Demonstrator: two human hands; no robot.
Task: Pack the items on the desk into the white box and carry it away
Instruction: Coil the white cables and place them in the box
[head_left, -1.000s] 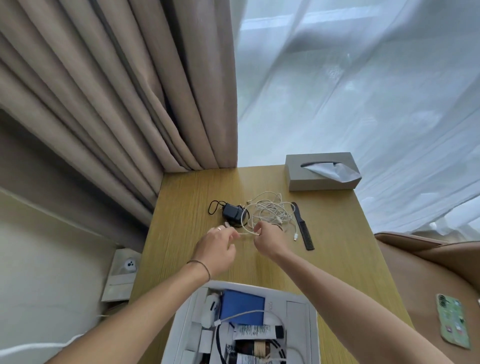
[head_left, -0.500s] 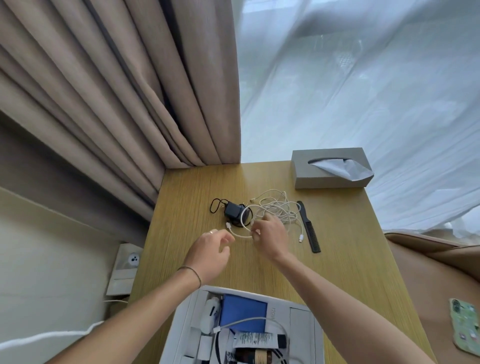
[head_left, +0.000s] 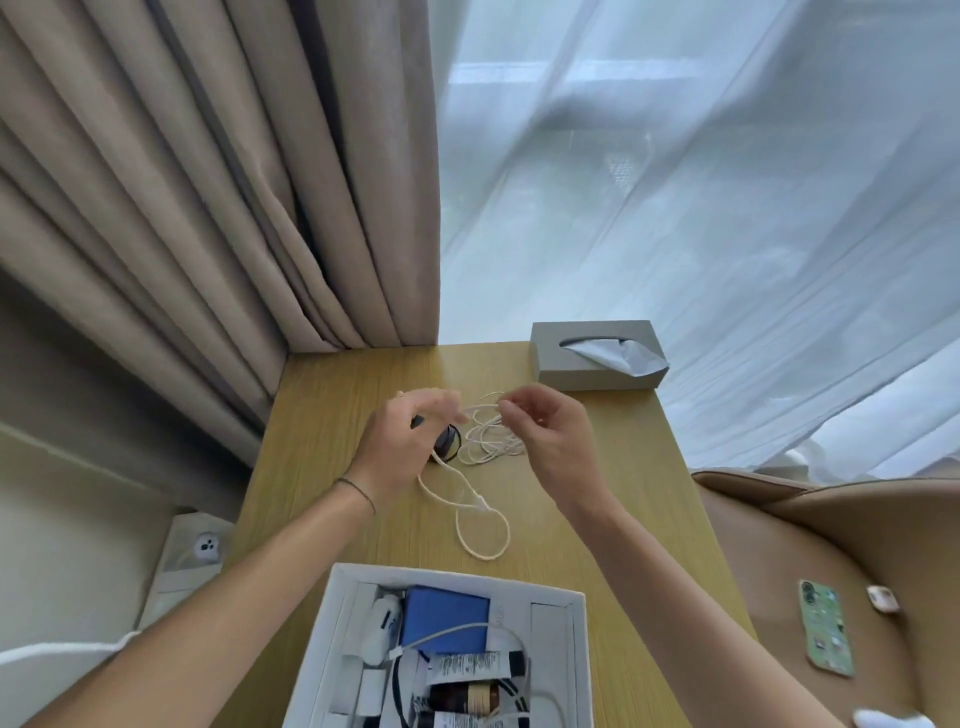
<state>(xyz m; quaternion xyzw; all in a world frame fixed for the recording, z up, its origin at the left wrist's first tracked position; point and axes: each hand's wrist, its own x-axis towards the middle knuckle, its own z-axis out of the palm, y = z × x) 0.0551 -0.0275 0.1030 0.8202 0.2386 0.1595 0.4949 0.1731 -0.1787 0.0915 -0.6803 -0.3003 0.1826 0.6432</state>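
Observation:
A tangle of white cable (head_left: 488, 441) lies mid-desk, with one loop (head_left: 480, 525) trailing toward me. My left hand (head_left: 402, 447) and my right hand (head_left: 545, 441) are raised over the tangle, each pinching a strand of it. A black charger (head_left: 447, 441) sits partly hidden behind my left hand. The white box (head_left: 561, 639) stands open at the near edge of the wooden desk (head_left: 322, 415). It holds a blue case (head_left: 447, 618), tubes, a small bottle and a white cable. The black comb is hidden by my right hand.
A grey tissue box (head_left: 597, 358) stands at the desk's far right. Beige curtains (head_left: 208, 182) and sheer white drapes close the back. A tan chair (head_left: 841, 561) at right carries a green phone (head_left: 826, 634) and a small case (head_left: 883, 597). A wall socket (head_left: 205, 545) sits low left.
Both hands have lifted from the desk surface and moved farther back, pulling strands of the white cable up. One loop of it now trails toward the box. The view has tilted.

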